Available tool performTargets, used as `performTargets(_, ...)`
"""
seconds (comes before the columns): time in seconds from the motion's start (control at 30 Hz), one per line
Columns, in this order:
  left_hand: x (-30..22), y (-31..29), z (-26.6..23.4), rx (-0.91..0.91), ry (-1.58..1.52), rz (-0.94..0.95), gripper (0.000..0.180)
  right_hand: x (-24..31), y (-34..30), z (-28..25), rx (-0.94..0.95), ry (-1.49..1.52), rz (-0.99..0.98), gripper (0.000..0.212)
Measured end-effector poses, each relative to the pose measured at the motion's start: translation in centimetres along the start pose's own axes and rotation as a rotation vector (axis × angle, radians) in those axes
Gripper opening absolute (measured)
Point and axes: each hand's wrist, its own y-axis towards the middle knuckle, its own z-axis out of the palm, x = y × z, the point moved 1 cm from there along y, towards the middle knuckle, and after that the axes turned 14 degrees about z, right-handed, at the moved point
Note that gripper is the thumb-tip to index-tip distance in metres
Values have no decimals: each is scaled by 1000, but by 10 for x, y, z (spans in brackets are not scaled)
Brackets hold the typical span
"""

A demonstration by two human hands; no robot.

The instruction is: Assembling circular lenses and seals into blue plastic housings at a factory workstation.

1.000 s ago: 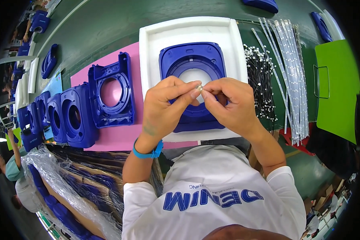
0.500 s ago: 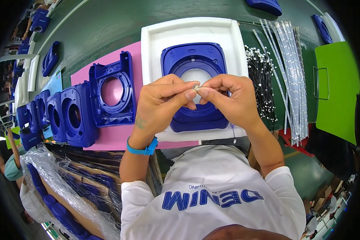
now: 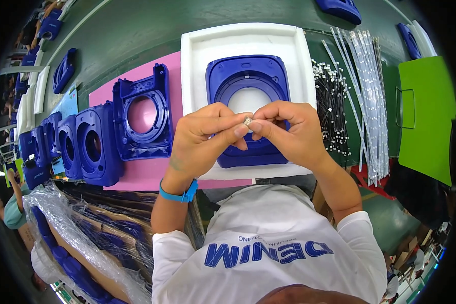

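Head view: the left hand (image 3: 205, 136) and right hand (image 3: 293, 133) meet fingertip to fingertip, both pinching a small pale piece (image 3: 248, 121) above a blue housing (image 3: 273, 68) set in a white foam tray (image 3: 188, 66). The fingertips cover much of the piece; a loosened pinch could drop it into the housing's round opening, and uneven pressure might bend or crack it. Left of the tray, a pink sheet (image 3: 162, 175) carries an upturned blue frame (image 3: 157, 133); to the right, black cables (image 3: 333, 114) and pale strips (image 3: 372, 109) lie on the green desk (image 3: 320, 49). Film-wrapped blue parts (image 3: 81, 276) occupy the lower left.
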Motion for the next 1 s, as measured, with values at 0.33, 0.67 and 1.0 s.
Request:
performTargets(0.33,-36,2,-21,-143,726,557,30,3,36,-27,-214,-925,-526,13)
performTargets(0.67,35,-25,2,143,696,441,17,-14,92,-26,-304,-907,-714,11)
performTargets(1.0,41,-26,1,105,590,365,16,-10,98,-24,-282,-1090,-825,14)
